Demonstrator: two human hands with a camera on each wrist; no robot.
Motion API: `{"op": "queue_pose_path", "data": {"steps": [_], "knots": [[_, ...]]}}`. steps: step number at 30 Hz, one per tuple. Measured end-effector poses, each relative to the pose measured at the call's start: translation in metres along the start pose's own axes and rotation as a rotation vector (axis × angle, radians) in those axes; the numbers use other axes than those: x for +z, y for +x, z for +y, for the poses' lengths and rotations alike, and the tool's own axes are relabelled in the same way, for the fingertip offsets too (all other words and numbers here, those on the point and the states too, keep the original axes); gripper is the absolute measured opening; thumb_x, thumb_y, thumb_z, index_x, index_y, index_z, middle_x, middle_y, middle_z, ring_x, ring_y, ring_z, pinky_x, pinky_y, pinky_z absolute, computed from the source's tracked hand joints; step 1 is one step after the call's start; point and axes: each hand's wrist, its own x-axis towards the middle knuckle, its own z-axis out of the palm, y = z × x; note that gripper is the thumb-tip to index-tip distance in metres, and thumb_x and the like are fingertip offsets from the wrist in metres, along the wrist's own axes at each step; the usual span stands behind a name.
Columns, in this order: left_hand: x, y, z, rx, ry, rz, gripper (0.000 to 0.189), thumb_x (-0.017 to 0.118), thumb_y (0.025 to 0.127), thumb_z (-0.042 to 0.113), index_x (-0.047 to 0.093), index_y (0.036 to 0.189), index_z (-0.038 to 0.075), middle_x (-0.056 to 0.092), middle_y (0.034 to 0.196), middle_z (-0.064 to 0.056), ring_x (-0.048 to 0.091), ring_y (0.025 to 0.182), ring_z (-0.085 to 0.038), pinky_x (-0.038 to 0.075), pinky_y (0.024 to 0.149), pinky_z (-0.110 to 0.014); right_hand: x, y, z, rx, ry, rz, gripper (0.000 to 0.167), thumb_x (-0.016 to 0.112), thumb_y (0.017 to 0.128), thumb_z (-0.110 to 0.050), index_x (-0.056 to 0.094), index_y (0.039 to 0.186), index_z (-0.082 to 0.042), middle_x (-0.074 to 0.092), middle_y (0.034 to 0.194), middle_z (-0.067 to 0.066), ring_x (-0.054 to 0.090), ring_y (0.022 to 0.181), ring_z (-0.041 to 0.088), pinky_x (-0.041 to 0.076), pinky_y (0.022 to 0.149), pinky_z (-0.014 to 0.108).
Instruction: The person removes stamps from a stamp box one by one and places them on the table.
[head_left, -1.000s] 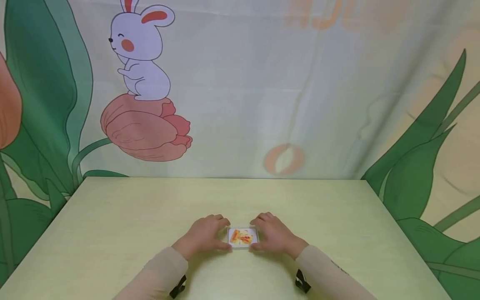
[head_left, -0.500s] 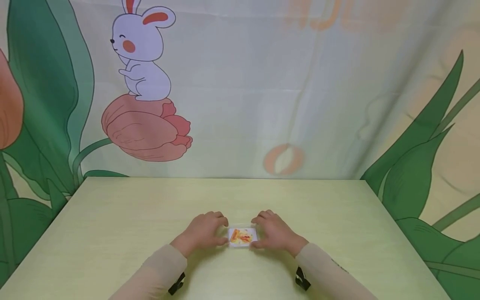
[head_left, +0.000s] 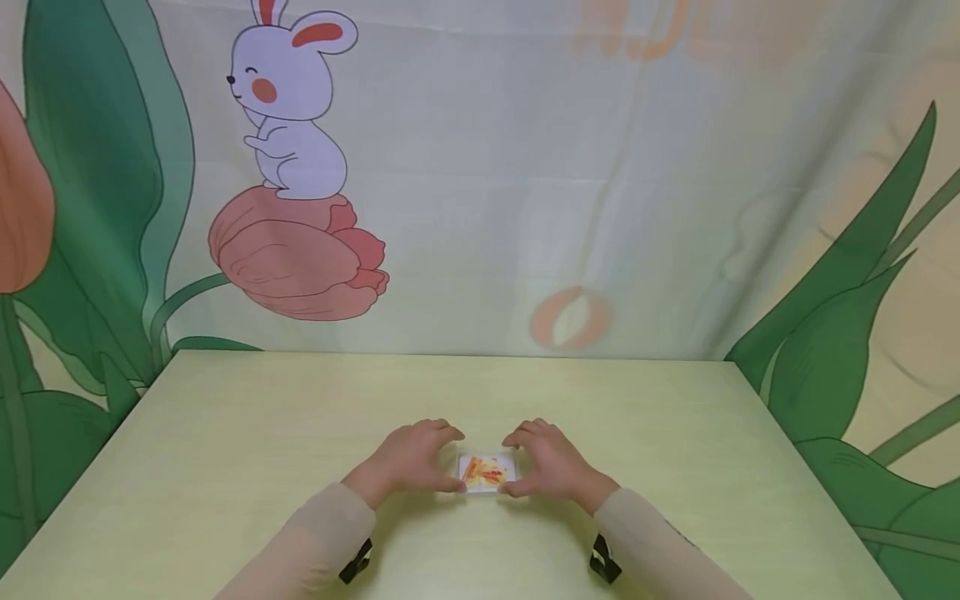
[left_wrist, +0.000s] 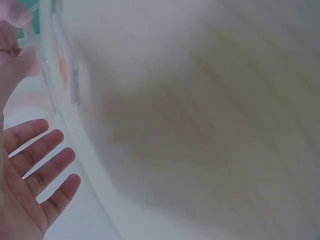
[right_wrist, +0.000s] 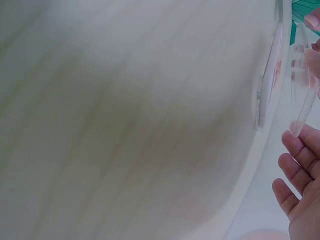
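A small framed picture [head_left: 486, 472], orange and yellow on white, lies on the table between the two hands. Its thin edge-on shape [right_wrist: 270, 80] shows in the right wrist view, resting on the tabletop. Just above it, apart from it, is a clear plastic cover [right_wrist: 299, 97], tilted on edge in that view. My right hand [head_left: 557, 462] holds this cover between fingertips and thumb. My left hand [head_left: 412, 457] is at the picture's left side, its fingers [left_wrist: 52, 150] spread and off the cover. Whether the left thumb touches the cover is unclear.
The pale yellow-green table [head_left: 300, 400] extends around both hands. Behind it hangs a curtain [head_left: 465, 208] printed with a rabbit, tulips and leaves. Dark bands [head_left: 606, 560] hang below both sleeves.
Both hands were at the picture's ends a second ago. The left fingers have drawn off, then opened wider. The right fingers have risen slightly with the clear cover; the picture stays on the table.
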Motion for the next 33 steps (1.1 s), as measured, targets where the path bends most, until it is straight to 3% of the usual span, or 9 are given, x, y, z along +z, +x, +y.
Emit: {"op": "queue_pose_path", "data": {"steps": [17, 33], "knots": [[0.0029, 0.0, 0.0046, 0.009, 0.003, -0.016, 0.061, 0.078, 0.072, 0.046, 0.065, 0.115, 0.005, 0.063, 0.119, -0.011, 0.059, 0.109, -0.03, 0.048, 0.087, -0.047, -0.0029, -0.0041, -0.0002, -0.008, 0.028, 0.029, 0.055, 0.08, 0.068, -0.038, 0.064, 0.11, -0.007, 0.063, 0.107, 0.002, 0.053, 0.1, 0.019, 0.041, 0.088, 0.042], [0.0001, -0.0028, 0.0094, 0.034, -0.001, -0.012, 0.058, 0.08, 0.07, 0.044, 0.064, 0.109, 0.003, 0.065, 0.106, -0.008, 0.061, 0.096, -0.026, 0.05, 0.079, -0.044, -0.0028, -0.007, -0.0001, -0.032, 0.002, 0.039, 0.054, 0.08, 0.068, -0.042, 0.065, 0.108, -0.01, 0.062, 0.106, -0.001, 0.052, 0.097, 0.016, 0.041, 0.085, 0.038]]}}
